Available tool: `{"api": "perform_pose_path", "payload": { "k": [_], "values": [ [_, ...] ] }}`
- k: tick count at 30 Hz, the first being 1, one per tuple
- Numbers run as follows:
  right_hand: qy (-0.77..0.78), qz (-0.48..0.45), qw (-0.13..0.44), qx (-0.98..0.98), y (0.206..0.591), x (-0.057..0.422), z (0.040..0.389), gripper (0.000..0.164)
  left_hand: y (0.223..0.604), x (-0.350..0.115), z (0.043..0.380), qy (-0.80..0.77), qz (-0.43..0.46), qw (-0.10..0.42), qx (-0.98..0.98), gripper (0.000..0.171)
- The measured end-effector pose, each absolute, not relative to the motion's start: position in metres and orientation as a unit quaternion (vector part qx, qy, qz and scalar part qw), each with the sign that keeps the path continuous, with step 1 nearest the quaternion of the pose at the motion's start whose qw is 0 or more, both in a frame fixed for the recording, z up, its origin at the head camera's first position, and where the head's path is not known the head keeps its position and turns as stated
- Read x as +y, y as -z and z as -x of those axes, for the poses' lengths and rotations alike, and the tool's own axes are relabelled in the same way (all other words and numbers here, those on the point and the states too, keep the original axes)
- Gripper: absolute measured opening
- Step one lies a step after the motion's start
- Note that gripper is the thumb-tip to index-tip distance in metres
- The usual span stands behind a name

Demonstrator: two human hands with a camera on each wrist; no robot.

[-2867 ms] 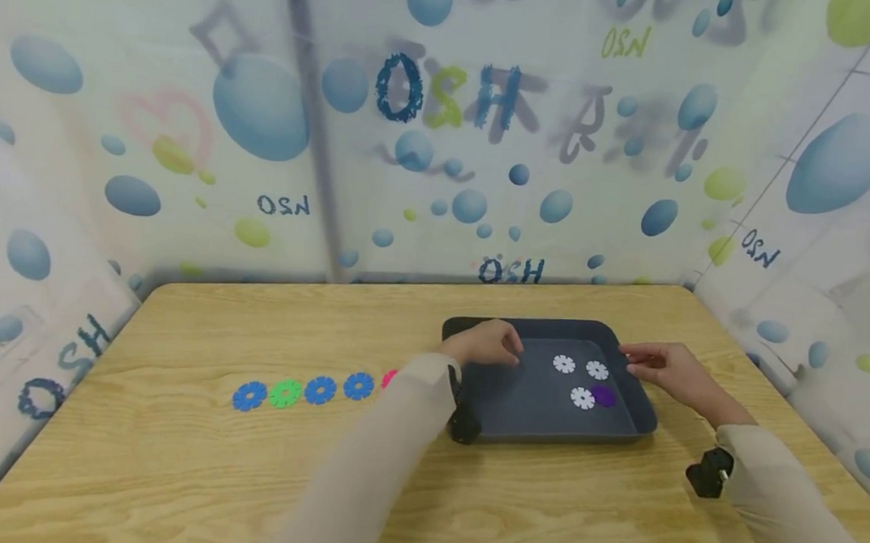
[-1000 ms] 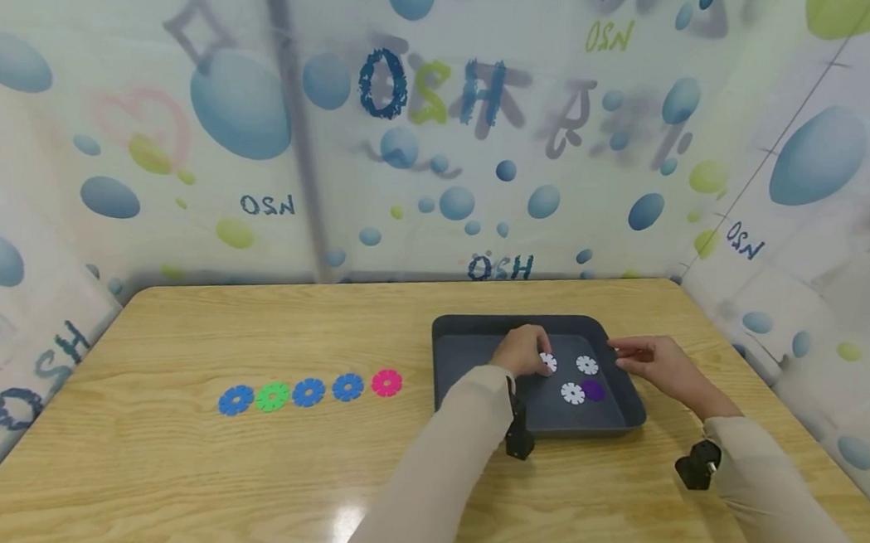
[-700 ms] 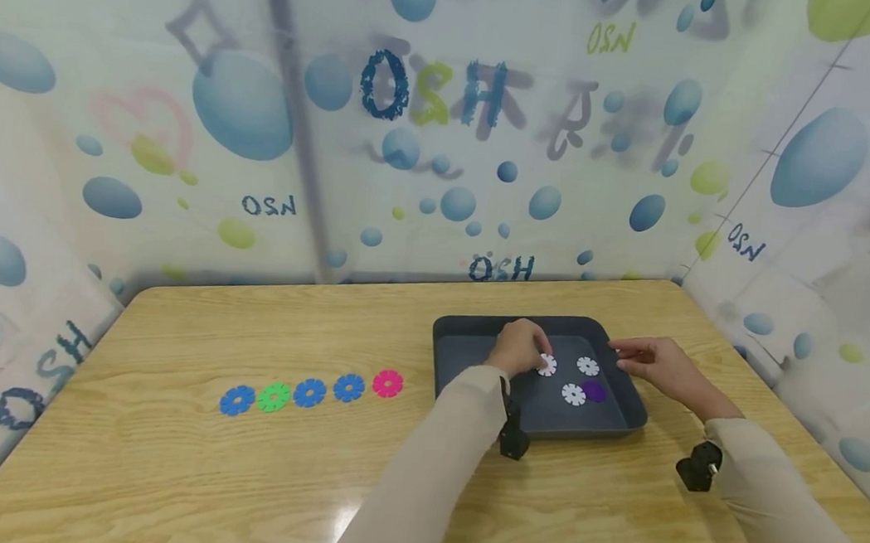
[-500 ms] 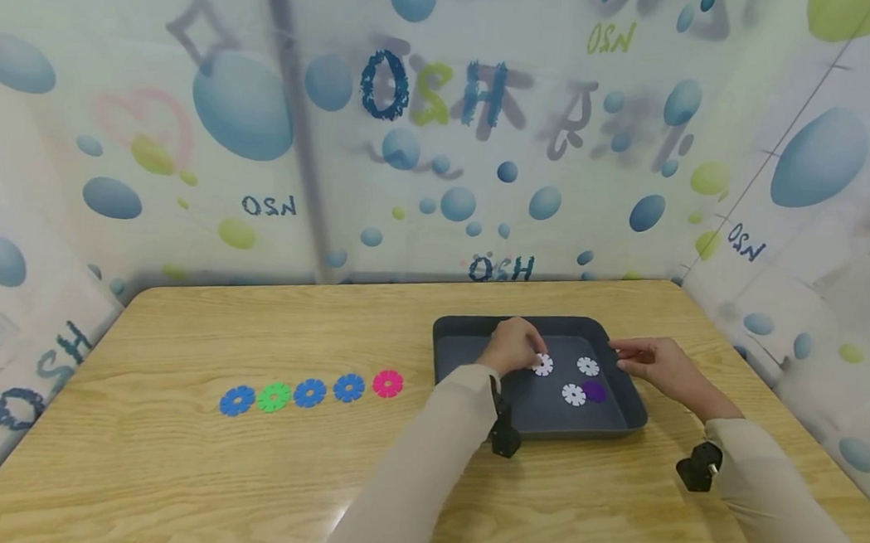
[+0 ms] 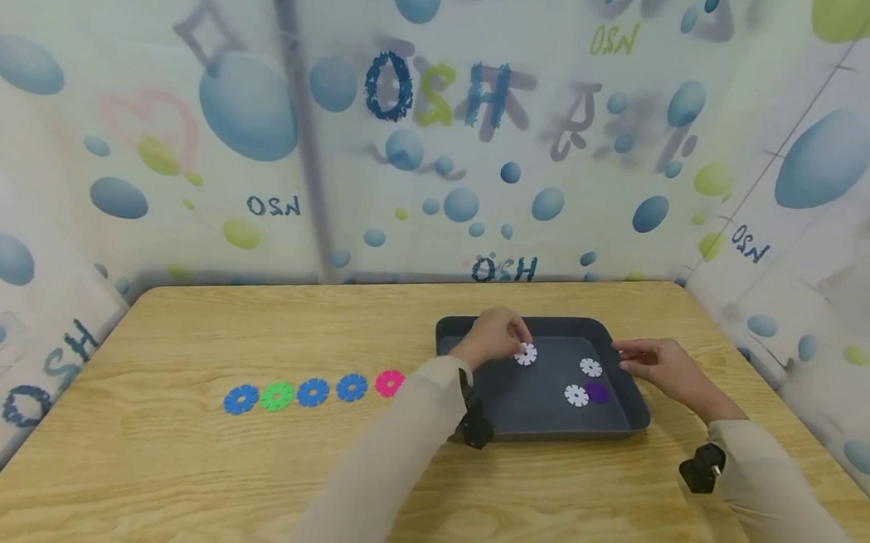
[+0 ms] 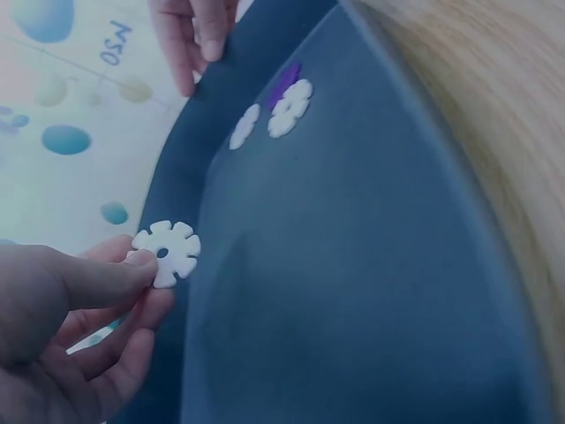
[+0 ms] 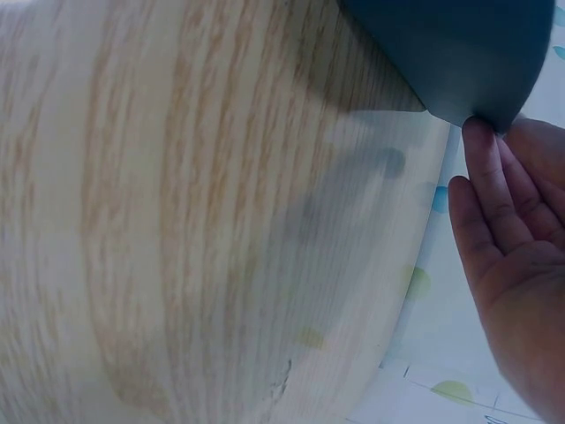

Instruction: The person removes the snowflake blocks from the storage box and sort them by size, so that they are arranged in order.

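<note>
The left hand point(image 5: 493, 335) pinches a notched white disc point(image 6: 182, 252) by its edge, thumb against fingers, over the left-hand, far part of the dark tray point(image 5: 545, 433). The disc is round, so it has no long axis; its flat face is tipped up from the tray floor, towards the person. The right hand point(image 5: 664, 369) pinches the tray's right rim. The tray's long axis runs left to right. Near its right end lie two white discs point(image 5: 590, 367), flat, the nearer touching a purple disc point(image 5: 598, 392).

The left wrist view shows the thumb lying across the held disc's face, beside its centre hole. The right wrist view shows the tray's outer wall.

Only the head view shows five discs in a slanting row on the table point(image 5: 243, 476): blue point(image 5: 233, 401), green, two blue, pink.
</note>
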State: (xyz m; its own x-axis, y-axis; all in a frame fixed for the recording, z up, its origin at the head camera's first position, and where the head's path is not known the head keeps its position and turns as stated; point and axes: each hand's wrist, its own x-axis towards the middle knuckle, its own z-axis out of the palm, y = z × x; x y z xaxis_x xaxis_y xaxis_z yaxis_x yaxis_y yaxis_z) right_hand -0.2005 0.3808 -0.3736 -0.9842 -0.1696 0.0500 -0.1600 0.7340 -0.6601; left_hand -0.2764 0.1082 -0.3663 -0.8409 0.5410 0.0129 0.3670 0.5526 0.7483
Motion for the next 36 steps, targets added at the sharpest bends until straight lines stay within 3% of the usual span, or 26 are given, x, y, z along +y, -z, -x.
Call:
{"api": "perform_pose_path", "payload": {
  "k": [15,36],
  "values": [
    [0.355,0.086,0.012,0.931,0.373,0.383,0.201,0.036,0.346,0.049,0.281,-0.334,-0.316,0.082,0.884,0.006],
    [0.349,0.084,0.012,0.933,0.374,0.381,0.200,0.036,0.322,-0.050,0.260,-0.298,-0.341,0.069,0.889,0.007]
  ]
}}
